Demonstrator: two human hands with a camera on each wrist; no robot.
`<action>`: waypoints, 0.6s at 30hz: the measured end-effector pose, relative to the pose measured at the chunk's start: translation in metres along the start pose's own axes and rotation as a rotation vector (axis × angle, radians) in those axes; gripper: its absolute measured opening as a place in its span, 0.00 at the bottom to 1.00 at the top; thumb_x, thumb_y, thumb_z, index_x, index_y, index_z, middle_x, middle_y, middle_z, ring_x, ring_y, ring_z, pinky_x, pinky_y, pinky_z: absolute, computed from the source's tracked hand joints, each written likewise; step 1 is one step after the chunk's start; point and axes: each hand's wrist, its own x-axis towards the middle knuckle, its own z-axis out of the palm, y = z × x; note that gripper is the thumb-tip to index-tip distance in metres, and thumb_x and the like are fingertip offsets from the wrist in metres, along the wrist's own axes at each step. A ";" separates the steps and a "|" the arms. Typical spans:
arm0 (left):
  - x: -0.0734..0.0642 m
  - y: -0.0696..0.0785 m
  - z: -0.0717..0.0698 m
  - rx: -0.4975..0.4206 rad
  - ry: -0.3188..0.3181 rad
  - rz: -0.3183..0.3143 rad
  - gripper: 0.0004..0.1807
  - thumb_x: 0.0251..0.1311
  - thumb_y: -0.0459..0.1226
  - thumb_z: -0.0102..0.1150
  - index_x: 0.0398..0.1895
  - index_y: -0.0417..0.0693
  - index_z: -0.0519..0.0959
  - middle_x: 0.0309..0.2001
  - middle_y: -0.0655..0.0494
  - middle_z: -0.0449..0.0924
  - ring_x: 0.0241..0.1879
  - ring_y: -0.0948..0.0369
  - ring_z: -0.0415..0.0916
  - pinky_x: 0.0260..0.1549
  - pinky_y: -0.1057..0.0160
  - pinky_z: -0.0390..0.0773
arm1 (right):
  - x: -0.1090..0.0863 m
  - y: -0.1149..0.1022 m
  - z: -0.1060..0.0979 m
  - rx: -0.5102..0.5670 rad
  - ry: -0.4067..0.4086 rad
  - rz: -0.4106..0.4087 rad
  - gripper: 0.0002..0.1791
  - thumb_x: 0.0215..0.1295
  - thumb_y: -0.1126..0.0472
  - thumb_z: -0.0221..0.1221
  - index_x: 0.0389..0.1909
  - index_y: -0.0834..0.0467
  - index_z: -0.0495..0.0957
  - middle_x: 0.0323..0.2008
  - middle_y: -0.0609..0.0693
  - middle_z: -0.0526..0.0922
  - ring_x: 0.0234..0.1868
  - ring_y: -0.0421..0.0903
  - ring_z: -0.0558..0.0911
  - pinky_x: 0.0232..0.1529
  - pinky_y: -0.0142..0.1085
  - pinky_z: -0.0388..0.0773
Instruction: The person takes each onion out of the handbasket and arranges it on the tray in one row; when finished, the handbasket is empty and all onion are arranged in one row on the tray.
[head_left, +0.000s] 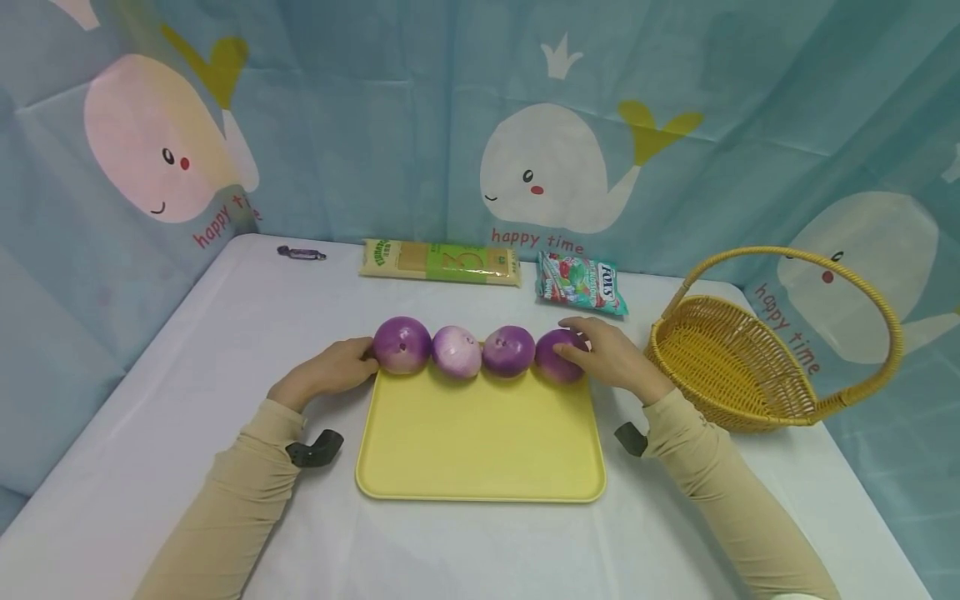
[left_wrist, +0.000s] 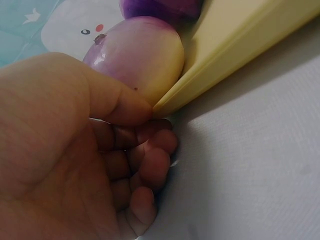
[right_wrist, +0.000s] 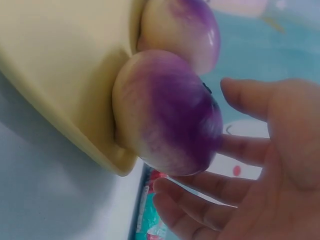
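Several round purple-and-white vegetables, like turnips, stand in a row along the far edge of a yellow tray (head_left: 480,442). My left hand (head_left: 333,369) is at the tray's far left corner, beside the leftmost vegetable (head_left: 402,348). In the left wrist view its thumb and curled fingers (left_wrist: 155,165) pinch that corner. My right hand (head_left: 611,354) is around the back and right of the rightmost vegetable (head_left: 558,367). In the right wrist view its fingers are spread and loosely bent, and the thumb stands apart from the vegetable (right_wrist: 170,115). Whether a finger touches it is unclear.
A yellow wicker basket (head_left: 720,408) with a tall handle stands on the right. Behind the tray lie a noodle packet (head_left: 442,262) and a green Fox's sweets bag (head_left: 581,283). A small purple-wrapped candy (head_left: 302,252) lies at the back left. A patterned curtain surrounds the white table.
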 end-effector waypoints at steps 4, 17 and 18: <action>0.000 0.001 0.000 -0.005 -0.001 -0.002 0.29 0.67 0.39 0.42 0.66 0.29 0.65 0.62 0.30 0.71 0.66 0.35 0.65 0.68 0.37 0.64 | 0.000 0.001 0.000 -0.014 -0.008 0.004 0.30 0.68 0.47 0.57 0.63 0.62 0.72 0.59 0.62 0.78 0.57 0.60 0.79 0.59 0.54 0.77; 0.000 -0.004 -0.001 0.001 -0.020 -0.012 0.22 0.67 0.38 0.43 0.58 0.32 0.72 0.55 0.34 0.77 0.59 0.39 0.72 0.62 0.39 0.71 | -0.007 0.002 -0.012 -0.016 0.025 0.043 0.33 0.69 0.44 0.55 0.68 0.60 0.67 0.66 0.63 0.72 0.64 0.64 0.73 0.63 0.59 0.72; -0.001 -0.005 -0.003 0.004 -0.022 -0.016 0.21 0.67 0.38 0.44 0.57 0.33 0.73 0.54 0.35 0.78 0.57 0.41 0.74 0.61 0.40 0.73 | -0.010 0.002 -0.014 -0.023 0.041 0.051 0.33 0.69 0.44 0.55 0.69 0.59 0.66 0.67 0.63 0.70 0.66 0.64 0.71 0.64 0.60 0.71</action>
